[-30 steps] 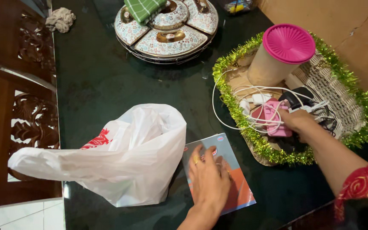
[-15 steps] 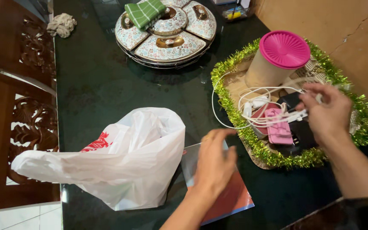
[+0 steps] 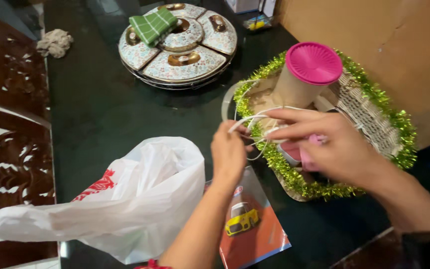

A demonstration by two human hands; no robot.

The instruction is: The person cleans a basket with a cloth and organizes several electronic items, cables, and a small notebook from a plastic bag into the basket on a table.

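Dark green glossy tabletop (image 3: pixel 105 114) fills most of the view. Carved wooden chair backs (image 3: pixel 11 129) stand along its left edge.

White plastic carrier bag (image 3: pixel 125 199) with a red print lies slumped at the near-left of the table, mouth open toward the middle, one end drawn out long to the left.

Wicker tray (image 3: pixel 374 117) edged in green-gold tinsel sits at the right, near a tan wall. In it stands a beige canister with a pink lid (image 3: pixel 313 62), tilted slightly; a pink object (image 3: pixel 304 157) lies lower in the tray, mostly behind the right hand.

Round sectioned serving dish (image 3: pixel 177 45) with floral lids sits at the far centre — a green checked cloth (image 3: pixel 153 26) is folded on top of it. A crumpled pale rag (image 3: pixel 54 42) lies at the far-left.

Thin booklet (image 3: pixel 250 224), orange-and-blue cover with a yellow car, lies flat on the table just right of the bag, under the left forearm.

Right hand (image 3: pixel 334 147) is over the tray's near edge, fingers extended leftward, pinching strands of the white cable (image 3: pixel 247 119).

Left hand (image 3: pixel 229 152) is raised above the table at the tray's left rim, closed on the same cable — both hands grip it at once.

The cable hangs in loose loops between the two hands, over the tray's left side, the largest loop arching up toward the canister. Its ends cannot be made out.
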